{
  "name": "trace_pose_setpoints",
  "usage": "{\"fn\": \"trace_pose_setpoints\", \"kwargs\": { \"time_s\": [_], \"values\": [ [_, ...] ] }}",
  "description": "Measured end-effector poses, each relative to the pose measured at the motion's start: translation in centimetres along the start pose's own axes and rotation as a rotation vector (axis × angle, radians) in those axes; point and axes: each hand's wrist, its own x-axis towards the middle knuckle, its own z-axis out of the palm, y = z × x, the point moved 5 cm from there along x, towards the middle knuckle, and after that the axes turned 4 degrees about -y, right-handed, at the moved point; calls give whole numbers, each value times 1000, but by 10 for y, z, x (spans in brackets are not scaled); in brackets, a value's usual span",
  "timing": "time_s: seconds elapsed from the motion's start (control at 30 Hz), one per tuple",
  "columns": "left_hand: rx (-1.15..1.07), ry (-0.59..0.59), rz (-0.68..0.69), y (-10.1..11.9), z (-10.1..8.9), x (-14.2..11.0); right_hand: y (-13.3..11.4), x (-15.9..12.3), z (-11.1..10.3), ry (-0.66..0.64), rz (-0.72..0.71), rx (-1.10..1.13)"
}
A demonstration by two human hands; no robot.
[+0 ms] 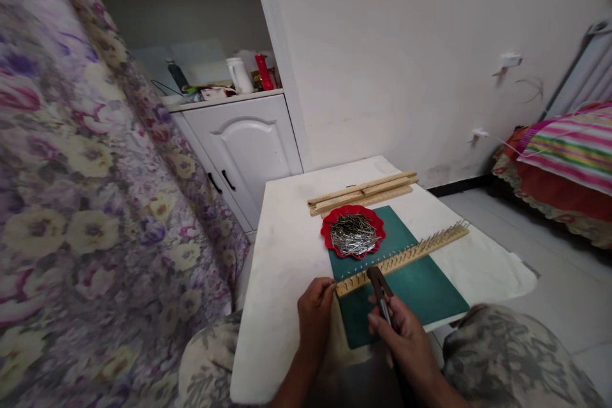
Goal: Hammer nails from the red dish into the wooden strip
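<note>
A narrow wooden strip with rows of upright nails lies slantwise across a green mat. At the strip's left end, my left hand is closed in a pinch on what looks like a nail, mostly hidden by the fingertips. My right hand is wrapped round a dark-handled hammer, whose brown head hangs just over the strip's near edge. Behind the strip, a red scalloped dish holds a heap of loose nails, some silvery and some darker.
Several bare wooden strips lie at the back of the white table. My knees flank the table's near side. A floral curtain hangs at left, beside a white cabinet. A bed stands at right.
</note>
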Motion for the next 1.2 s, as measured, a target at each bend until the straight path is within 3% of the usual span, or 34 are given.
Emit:
{"fn": "trace_pose_setpoints", "kwargs": {
  "time_s": [0.3, 0.47, 0.67, 0.97, 1.2],
  "values": [
    [69, -5, 118, 0, 5, 5, -5, 3, 18, -297, 122, 195],
    [56, -36, 115, -2, 8, 7, -13, 13, 37, -393, 151, 244],
    [62, -40, 80, 1, 8, 6, -21, 21, 47, -374, 118, 177],
    [50, -30, 75, -3, 8, 6, -11, 22, 49, -395, 144, 177],
    [18, -71, 89, -3, 5, 7, -20, 17, 36, -368, 147, 215]
  ]
}}
